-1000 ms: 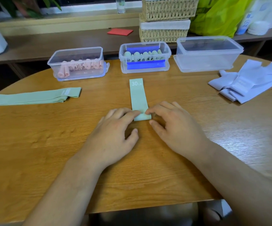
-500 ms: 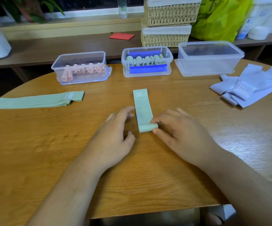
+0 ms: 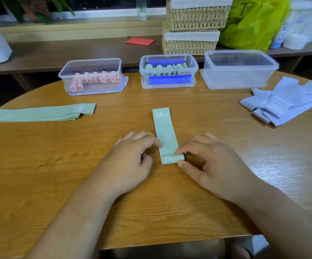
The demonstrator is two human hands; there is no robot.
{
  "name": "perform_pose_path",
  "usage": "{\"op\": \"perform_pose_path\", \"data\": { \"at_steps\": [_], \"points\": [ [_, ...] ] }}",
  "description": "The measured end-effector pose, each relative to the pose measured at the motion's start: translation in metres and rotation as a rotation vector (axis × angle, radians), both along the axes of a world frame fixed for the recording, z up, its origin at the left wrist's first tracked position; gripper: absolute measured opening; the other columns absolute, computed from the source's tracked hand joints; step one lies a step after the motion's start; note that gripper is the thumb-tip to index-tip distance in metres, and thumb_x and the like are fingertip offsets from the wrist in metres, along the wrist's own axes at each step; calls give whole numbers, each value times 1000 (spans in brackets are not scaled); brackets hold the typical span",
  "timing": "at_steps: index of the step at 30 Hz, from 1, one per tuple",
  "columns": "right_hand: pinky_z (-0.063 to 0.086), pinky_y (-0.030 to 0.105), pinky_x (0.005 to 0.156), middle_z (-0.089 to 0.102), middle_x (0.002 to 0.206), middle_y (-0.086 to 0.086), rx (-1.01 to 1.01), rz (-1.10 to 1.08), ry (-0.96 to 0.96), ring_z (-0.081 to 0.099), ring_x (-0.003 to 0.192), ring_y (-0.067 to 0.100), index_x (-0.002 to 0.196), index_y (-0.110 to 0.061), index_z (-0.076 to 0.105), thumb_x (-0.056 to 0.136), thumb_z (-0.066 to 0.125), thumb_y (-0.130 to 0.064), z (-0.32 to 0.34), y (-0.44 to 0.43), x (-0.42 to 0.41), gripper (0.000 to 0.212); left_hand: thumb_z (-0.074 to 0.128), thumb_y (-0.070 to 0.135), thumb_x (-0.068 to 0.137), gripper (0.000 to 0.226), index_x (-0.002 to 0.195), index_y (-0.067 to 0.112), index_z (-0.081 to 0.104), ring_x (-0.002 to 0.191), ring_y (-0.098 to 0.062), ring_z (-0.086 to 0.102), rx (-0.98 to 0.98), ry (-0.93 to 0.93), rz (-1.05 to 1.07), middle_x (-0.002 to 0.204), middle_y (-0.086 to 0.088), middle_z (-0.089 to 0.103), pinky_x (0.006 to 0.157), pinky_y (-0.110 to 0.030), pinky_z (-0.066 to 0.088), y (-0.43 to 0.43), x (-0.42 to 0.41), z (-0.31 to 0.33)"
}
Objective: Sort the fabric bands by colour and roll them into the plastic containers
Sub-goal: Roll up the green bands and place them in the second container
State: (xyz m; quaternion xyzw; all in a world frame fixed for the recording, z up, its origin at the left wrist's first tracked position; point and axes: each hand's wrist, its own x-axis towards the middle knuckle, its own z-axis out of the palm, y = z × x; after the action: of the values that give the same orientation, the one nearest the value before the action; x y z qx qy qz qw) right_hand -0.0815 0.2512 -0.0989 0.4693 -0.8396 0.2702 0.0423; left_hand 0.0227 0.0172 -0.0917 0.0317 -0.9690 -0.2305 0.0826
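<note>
A mint green fabric band [image 3: 165, 131] marked "30 LB" lies flat in the middle of the table, its near end turned over into a small roll. My right hand [image 3: 213, 163] pinches that rolled end from the right with thumb and forefinger. My left hand [image 3: 132, 159] has its fingers curled against the band's left edge beside the roll. Along the back stand three clear containers: the left container [image 3: 92, 76] holds pink rolls, the middle container [image 3: 168, 71] holds green rolls, and the right container [image 3: 239, 69] looks empty.
More green bands [image 3: 39, 114] lie flat at the table's left. A heap of pale lilac bands [image 3: 286, 101] sits at the right edge. Behind the table a shelf carries wicker baskets [image 3: 194, 25], a yellow-green bag [image 3: 252, 23] and a red card [image 3: 140, 41].
The near end of the green band has been turned over into a thicker roll. My left hand's fingers came back to the band's edge, and the view shifted slightly.
</note>
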Motion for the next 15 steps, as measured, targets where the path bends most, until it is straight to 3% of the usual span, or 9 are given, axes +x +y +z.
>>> {"op": "perform_pose_path", "data": {
  "at_steps": [8, 11, 15],
  "points": [
    [49, 36, 93, 55, 120, -23, 61, -48, 62, 45, 107, 3, 138, -40, 67, 108, 47, -49, -3, -4, -3, 36, 54, 13, 91, 48, 130, 40, 60, 136, -2, 43, 30, 66, -12, 139, 28, 52, 114, -44, 42, 2, 2, 1],
    [49, 38, 97, 53, 131, -23, 99, -67, 75, 43, 118, 5, 144, -41, 62, 110, 40, -51, -3, -5, -2, 41, 58, 12, 93, 39, 124, 34, 66, 130, -10, 51, 69, 151, -84, 131, 24, 57, 108, -40, 45, 7, 5, 5],
    [41, 37, 112, 44, 149, -21, 174, -75, 81, 35, 141, 7, 155, -41, 47, 108, 32, -59, -3, -6, -1, 52, 56, 18, 92, 34, 119, 35, 68, 126, -7, 53, 7, 153, -126, 122, 23, 62, 102, -44, 48, 10, 6, 4]
  ]
}}
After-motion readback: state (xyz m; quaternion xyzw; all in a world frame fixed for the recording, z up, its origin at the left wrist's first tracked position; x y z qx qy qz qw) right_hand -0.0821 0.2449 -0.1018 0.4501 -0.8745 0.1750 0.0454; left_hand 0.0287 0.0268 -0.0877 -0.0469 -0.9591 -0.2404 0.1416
